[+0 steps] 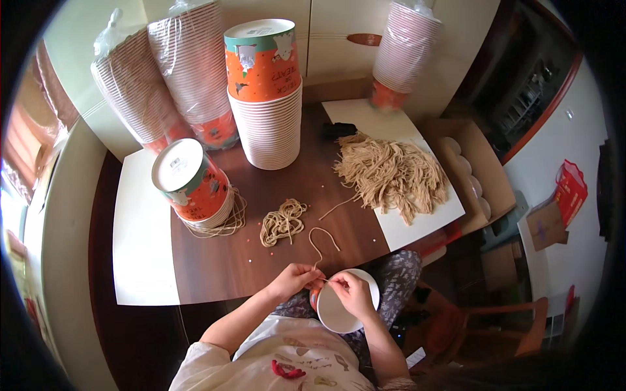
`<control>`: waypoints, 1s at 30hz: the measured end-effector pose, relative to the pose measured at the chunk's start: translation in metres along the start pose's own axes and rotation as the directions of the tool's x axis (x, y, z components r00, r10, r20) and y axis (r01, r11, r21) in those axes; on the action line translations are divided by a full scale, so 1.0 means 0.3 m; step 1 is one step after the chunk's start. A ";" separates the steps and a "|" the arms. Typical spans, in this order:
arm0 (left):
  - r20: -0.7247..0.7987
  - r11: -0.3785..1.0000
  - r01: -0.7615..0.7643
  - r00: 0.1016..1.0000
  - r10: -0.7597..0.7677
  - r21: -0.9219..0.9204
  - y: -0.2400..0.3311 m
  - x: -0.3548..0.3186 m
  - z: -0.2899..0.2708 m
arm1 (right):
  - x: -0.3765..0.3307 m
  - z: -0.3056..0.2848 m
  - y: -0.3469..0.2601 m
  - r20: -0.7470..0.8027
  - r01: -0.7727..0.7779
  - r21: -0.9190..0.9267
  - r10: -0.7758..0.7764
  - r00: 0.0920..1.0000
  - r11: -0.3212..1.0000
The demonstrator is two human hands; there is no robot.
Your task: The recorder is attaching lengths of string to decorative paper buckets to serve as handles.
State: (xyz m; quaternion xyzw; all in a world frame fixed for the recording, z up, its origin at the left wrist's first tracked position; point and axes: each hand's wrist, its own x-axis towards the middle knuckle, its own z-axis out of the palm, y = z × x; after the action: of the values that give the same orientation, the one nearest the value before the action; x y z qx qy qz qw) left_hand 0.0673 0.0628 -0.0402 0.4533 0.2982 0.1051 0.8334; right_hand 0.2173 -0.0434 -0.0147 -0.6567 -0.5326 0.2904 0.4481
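Observation:
A paper bucket (pixel 336 314), white inside with an orange outer wall, rests tilted on my lap with its mouth facing up. My left hand (pixel 297 280) pinches a beige cord (pixel 315 246) close to the bucket's rim, and the cord's loose end curls up onto the table. Above the bucket's mouth, my right hand (pixel 353 294) is closed, thumb and fingertips pinching the same cord. Whether the cord passes through the bucket's wall is too small to tell. A small tangle of cord (pixel 283 222) lies on the table just beyond my left hand.
Stacked orange buckets (pixel 264 98) stand upside down on the brown table (pixel 215 267); a shorter stack (pixel 199 189) has cord looped around its base. Plastic-wrapped stacks (pixel 189 72) line the back. A heap of cut cords (pixel 391 173) lies right, beside a cardboard box (pixel 479 163).

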 end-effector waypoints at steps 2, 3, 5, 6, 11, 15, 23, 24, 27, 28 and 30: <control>-0.009 1.000 0.016 1.000 -0.016 -0.019 0.010 -0.007 0.005 | -0.020 -0.004 -0.011 -0.053 0.022 -0.028 -0.024 0.998 0.999; -0.015 0.999 0.030 0.999 -0.030 -0.034 0.012 -0.010 0.006 | -0.032 -0.002 -0.014 -0.049 0.022 -0.026 -0.023 0.999 0.999; -0.001 0.998 0.009 1.000 -0.009 -0.065 0.011 -0.013 0.002 | -0.057 0.004 -0.018 -0.009 0.014 0.000 -0.014 1.000 1.000; 0.022 0.995 -0.012 1.000 0.014 -0.095 0.010 -0.014 0.002 | -0.071 0.010 -0.027 0.038 -0.031 0.036 0.030 0.999 0.999; 0.084 0.998 -0.062 0.995 0.060 0.019 0.002 0.002 -0.001 | -0.098 0.067 -0.072 0.127 0.087 0.009 -0.087 0.988 0.996; 0.081 0.990 -0.085 0.994 0.076 0.109 0.013 -0.008 0.001 | -0.074 0.067 -0.042 0.039 0.214 -0.061 -0.212 0.976 0.975; 0.050 0.937 -0.137 0.991 0.128 0.321 0.021 -0.001 0.013 | -0.007 0.025 -0.005 0.058 -0.014 0.061 0.011 0.998 0.998; 0.019 0.919 -0.132 0.991 0.135 0.372 0.022 -0.004 0.014 | -0.004 0.034 0.002 0.042 0.008 0.048 -0.010 0.999 0.999; -0.025 0.911 -0.091 0.994 0.111 0.401 0.021 -0.006 0.014 | -0.006 0.058 0.004 -0.022 0.039 0.005 -0.039 0.999 0.999; -0.029 0.912 -0.091 0.993 0.111 0.400 0.014 -0.005 0.015 | -0.009 0.064 0.004 -0.072 0.048 -0.026 -0.050 0.996 0.999; -0.086 0.947 -0.148 0.980 0.180 0.286 -0.007 0.002 0.016 | -0.013 0.071 0.013 -0.111 0.090 -0.058 -0.096 0.989 0.994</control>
State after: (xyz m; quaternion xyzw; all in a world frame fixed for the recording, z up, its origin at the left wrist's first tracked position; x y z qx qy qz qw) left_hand 0.0703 0.0585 -0.0402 0.5826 0.3172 0.1562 0.7319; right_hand 0.1996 -0.0412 -0.0277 -0.6582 -0.5438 0.2171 0.4732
